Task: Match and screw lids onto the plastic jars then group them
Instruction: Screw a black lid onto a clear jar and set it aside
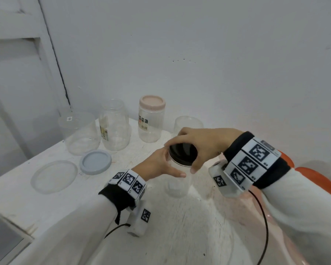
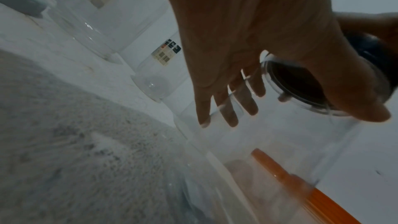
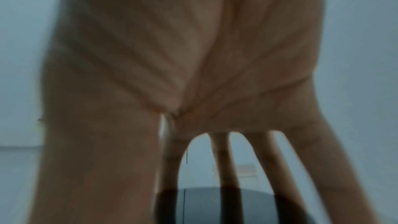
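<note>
1. Clear plastic jar (image 1: pixel 178 180) is seen upright on the white worktop (image 1: pixel 17 190), held between both hands near the front centre.
2. Left hand (image 1: pixel 157 166) is wrapped round the jar's upper wall just below the lid, fingers behind and thumb forward; its grip is closed on the jar.
3. Right hand (image 1: pixel 201 142) is set over the black lid (image 1: pixel 182 153) from above, fingertips curled down round the rim; its grip is closed on the lid. The lid is seated on the jar mouth.
4. At the rear of the worktop a capped jar with a pink lid (image 1: pixel 152 103) is noted, upright.
5. To its left two open clear jars are noted: a labelled narrow one (image 1: pixel 114 127) and a wide one (image 1: pixel 78 132), just beside each other.
6. Another open clear jar (image 1: pixel 187 122) stands behind the right hand, partly hidden.
7. Two loose lids lie flat in front of the open jars: a pale blue lid (image 1: pixel 95 162) and a larger clear lid (image 1: pixel 54 176), just beside each other.
</note>
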`<state>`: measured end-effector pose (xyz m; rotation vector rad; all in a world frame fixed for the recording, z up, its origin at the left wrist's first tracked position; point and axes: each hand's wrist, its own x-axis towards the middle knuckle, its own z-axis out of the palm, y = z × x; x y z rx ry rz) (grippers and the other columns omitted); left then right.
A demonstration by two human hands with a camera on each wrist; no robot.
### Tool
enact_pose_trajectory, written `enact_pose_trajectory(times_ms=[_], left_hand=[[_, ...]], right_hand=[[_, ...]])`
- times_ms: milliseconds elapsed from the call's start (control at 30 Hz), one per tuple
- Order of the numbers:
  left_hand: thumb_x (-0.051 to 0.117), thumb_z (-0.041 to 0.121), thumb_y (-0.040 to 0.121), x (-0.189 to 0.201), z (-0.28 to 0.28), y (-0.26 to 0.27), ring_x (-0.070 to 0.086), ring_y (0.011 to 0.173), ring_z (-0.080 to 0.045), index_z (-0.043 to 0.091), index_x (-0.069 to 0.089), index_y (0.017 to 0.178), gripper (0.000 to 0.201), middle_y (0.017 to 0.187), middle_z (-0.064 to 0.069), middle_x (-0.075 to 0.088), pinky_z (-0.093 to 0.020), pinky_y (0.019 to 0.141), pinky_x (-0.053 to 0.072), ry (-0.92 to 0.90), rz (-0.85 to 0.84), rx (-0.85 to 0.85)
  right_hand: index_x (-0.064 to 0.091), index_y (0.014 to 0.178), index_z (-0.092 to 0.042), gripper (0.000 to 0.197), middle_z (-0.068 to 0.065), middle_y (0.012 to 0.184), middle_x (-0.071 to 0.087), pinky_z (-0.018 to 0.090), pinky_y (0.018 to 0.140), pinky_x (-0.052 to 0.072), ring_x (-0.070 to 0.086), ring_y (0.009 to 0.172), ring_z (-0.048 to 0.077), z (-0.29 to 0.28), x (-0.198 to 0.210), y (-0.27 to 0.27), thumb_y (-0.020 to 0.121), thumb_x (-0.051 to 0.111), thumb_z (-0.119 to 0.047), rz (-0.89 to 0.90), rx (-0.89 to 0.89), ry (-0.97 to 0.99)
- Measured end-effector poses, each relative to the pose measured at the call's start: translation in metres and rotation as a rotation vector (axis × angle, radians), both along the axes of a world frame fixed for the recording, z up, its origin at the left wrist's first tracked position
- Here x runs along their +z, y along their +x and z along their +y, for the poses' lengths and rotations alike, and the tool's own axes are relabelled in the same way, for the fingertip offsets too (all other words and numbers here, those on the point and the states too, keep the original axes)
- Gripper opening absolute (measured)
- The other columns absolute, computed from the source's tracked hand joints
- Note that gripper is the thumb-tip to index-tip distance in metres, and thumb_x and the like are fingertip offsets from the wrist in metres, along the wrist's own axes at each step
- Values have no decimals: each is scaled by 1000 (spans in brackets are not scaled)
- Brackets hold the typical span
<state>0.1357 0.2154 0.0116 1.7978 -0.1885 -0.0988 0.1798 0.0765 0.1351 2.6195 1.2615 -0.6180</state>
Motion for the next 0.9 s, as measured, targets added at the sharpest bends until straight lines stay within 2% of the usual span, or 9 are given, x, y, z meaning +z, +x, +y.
enact_pose_trajectory(times_ms=[200,267,367,467,567,633,733,833,900], left_hand=[[82,4,65,0,-3,-2,53,97,19,36,46,111,66,109,20,57,-4,79,42,-4,-27,15],[83,5,64,-2,-6,-2,53,98,19,38,46,110,67,109,21,58,-5,79,42,-3,-55,52],[85,10,62,-6,-12,-5,56,101,11,34,47,116,70,110,19,60,-8,79,45,-13,-75,100],[85,15,62,-7,-13,-6,56,98,8,33,46,118,71,108,18,61,-8,76,44,7,-77,114],[85,15,63,-3,-9,-4,54,98,15,38,47,114,68,108,21,59,-5,77,42,39,-60,75],[85,12,63,-1,-5,-3,51,106,14,40,46,115,71,113,21,58,-8,83,42,25,-23,42],[83,9,65,0,-1,-3,49,105,16,32,44,121,72,114,22,55,-3,83,41,24,8,-3],[83,9,65,0,-4,-2,52,104,14,39,45,112,68,111,23,57,-5,81,42,41,-23,18],[84,8,64,-1,-7,-3,54,101,15,41,45,110,68,108,23,58,-5,79,43,37,-46,40]], right_hand=[[48,122,-38,73,-7,96,47,32,67,55,58,82,17,7,-2,1,58,82,-47,-78,-55,101],[52,118,-32,67,-8,88,48,25,50,50,53,58,8,7,-3,-2,60,79,-50,-97,-118,156],[57,111,-20,59,-7,80,50,18,41,37,45,47,3,5,-9,-8,67,72,-56,-188,-163,197],[57,106,-15,62,-4,79,51,20,44,34,48,52,9,6,-13,-13,71,63,-66,-264,-202,201],[41,134,-29,81,-2,111,53,30,77,47,55,95,19,0,-8,-5,68,60,-72,-190,-125,46],[25,141,-42,88,-3,129,39,35,95,44,45,115,19,-3,0,-1,68,74,-54,-10,-42,26],[37,134,-43,81,-2,119,40,30,88,45,44,108,17,-2,2,3,66,81,-35,-31,42,59],[47,123,-38,72,-5,101,46,34,75,54,54,94,18,1,-6,2,60,79,-50,-104,-23,130],[52,115,-26,66,-5,89,48,34,56,56,60,73,17,1,-10,-1,61,74,-58,-118,-123,200]])
